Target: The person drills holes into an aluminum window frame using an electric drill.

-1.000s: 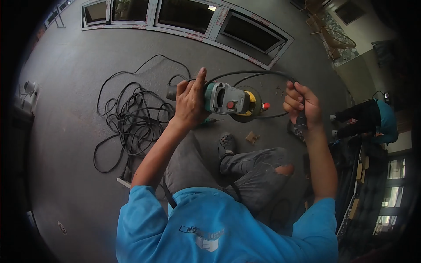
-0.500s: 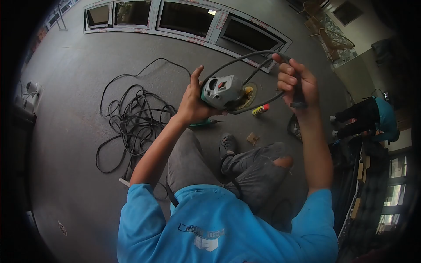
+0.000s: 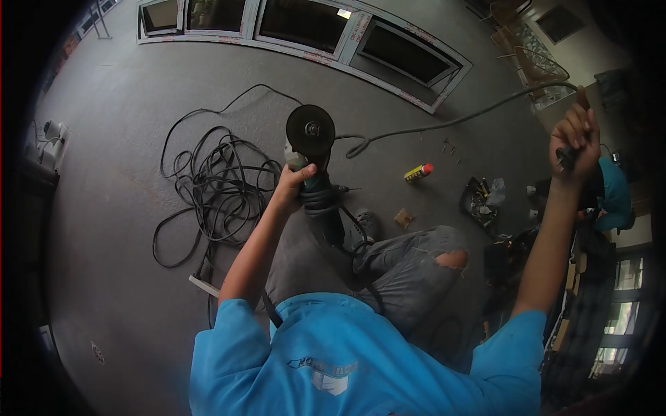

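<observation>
1. Our left hand (image 3: 290, 186) has its grip clamped round the angle grinder (image 3: 313, 187), fingers wrapped on the body just under the head.
2. The grinder stands nearly upright in that grip, and its dark cutting disc (image 3: 310, 130) sits right above the knuckles, its flat face towards us.
3. Our right hand (image 3: 574, 139) is flung high and wide, well apart from the left, its grip shut tight on the power cord (image 3: 451, 123).
4. The cord runs in a long line from beside the disc up to the right grip, and more of it is wound in coils round the grinder's body just below the left grip.
5. Down on the floor (image 3: 125, 139), a black cable tangle (image 3: 215, 184) sprawls beyond the left grip on its outer side.
6. A spray can (image 3: 418, 172) lies between the two grips, nearer the left.
</observation>
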A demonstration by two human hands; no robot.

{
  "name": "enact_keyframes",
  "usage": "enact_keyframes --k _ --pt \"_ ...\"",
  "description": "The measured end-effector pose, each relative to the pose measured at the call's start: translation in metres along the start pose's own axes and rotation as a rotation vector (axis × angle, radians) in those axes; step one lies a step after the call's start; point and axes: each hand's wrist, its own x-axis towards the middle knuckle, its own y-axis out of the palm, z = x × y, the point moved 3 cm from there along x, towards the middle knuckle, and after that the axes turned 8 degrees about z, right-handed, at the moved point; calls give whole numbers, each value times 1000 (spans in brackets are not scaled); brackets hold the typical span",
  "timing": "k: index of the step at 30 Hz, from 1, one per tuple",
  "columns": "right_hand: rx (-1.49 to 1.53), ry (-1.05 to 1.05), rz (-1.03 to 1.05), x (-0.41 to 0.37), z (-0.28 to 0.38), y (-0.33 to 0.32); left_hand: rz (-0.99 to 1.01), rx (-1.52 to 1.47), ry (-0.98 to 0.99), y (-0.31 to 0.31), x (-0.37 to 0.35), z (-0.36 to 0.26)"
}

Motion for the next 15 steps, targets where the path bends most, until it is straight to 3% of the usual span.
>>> enact_keyframes --k 1,2,3,5,7,10,11,12,14,15 --pt "-110 -19 -88 -4 15 -14 118 -106 -39 -7 -1 8" --pt "-221 -38 -177 -10 33 -30 115 -107 -43 -6 -4 12" --pt "-221 -39 -179 -17 52 -54 159 -356 -26 -1 -7 16" --pt "-451 -107 -575 -46 90 -131 252 -723 57 11 -5 25" --pt "-540 -249 -1027 -89 110 -189 264 -759 117 26 -3 14" --pt "-759 -277 -1424 -190 166 -271 198 -723 246 16 -4 -5" --pt "-642 -362 -1548 -235 195 -313 161 -717 300 7 -5 -15" --pt "-543 -396 -1772 -264 193 -307 123 -710 354 0 -6 -23" --pt "-447 -391 -1685 -299 192 -308 193 -657 422 0 -5 -35" --pt "-506 -284 -1614 -324 206 -339 80 -591 485 2 -5 -41"
